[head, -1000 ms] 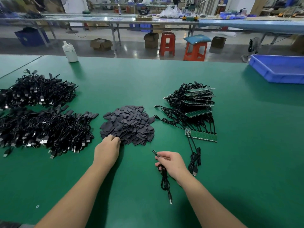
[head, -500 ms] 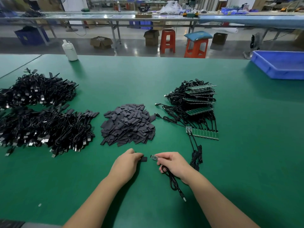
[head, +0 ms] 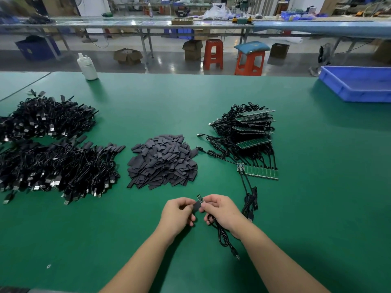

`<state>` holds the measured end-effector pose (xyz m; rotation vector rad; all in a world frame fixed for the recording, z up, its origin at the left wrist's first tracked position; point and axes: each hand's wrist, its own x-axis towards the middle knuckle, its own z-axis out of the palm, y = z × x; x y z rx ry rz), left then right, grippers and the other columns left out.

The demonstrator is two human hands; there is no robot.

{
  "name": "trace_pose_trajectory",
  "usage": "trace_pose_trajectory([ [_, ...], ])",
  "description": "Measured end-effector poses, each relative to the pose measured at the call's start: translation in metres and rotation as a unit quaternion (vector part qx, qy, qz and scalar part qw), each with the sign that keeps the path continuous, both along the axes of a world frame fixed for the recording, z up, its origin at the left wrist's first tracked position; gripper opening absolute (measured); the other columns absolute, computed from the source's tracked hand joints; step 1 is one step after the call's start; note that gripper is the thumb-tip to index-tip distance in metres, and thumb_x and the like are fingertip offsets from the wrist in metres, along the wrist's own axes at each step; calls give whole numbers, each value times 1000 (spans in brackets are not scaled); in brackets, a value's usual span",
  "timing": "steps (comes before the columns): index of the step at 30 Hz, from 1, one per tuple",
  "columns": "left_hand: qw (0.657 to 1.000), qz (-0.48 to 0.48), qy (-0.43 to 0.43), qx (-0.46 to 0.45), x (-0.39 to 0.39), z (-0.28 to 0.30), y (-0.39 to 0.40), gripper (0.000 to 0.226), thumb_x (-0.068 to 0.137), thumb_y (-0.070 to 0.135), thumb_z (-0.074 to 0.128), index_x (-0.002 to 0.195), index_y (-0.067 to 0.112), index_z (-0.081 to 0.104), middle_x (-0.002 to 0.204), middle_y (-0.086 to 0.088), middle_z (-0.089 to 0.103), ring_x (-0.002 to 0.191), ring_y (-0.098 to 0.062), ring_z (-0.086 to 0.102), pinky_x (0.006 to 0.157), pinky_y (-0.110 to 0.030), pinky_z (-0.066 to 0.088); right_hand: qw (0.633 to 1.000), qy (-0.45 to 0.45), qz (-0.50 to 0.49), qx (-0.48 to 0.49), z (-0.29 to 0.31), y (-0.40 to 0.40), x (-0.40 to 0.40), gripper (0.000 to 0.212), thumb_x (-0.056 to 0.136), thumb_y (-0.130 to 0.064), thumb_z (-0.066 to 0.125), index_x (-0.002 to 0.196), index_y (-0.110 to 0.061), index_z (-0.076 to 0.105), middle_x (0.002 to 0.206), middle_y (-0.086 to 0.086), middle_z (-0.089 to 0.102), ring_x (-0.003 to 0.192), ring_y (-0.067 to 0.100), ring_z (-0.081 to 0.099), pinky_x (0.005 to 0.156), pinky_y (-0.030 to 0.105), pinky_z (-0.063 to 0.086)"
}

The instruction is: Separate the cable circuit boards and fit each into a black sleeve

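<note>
Both hands meet low at centre, above the green counter. Left hand pinches one black sleeve in a fingertip grip. Right hand is clenched on the cable, pinching the small circuit board near its wire end; the free tip pokes up and left. Key relation: the board's long axis runs diagonally up-left and its tip sits just above the sleeve, touching or nearly so, not aligned with its mouth. Whether the tip is inside the sleeve cannot be told. Likely next need: line the sleeve's opening up with that axis and slide along it. Sleeve pile lies beyond the hands, unseparated board strips far right, finished cables left.
</note>
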<state>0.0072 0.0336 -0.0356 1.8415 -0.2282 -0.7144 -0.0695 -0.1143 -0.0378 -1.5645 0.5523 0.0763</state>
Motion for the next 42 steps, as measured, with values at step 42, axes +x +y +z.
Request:
trace_pose_trajectory([
  [42,907,-130,-388,96,14,9,22,22,89,20,72,111,18,75,105,7,75,96,-8,68,86,-5,39,1000,-10,8,15,0,-3,-3,19,101,-11,53,111,-19,68,78,3,62,60,14,60,65,26,56],
])
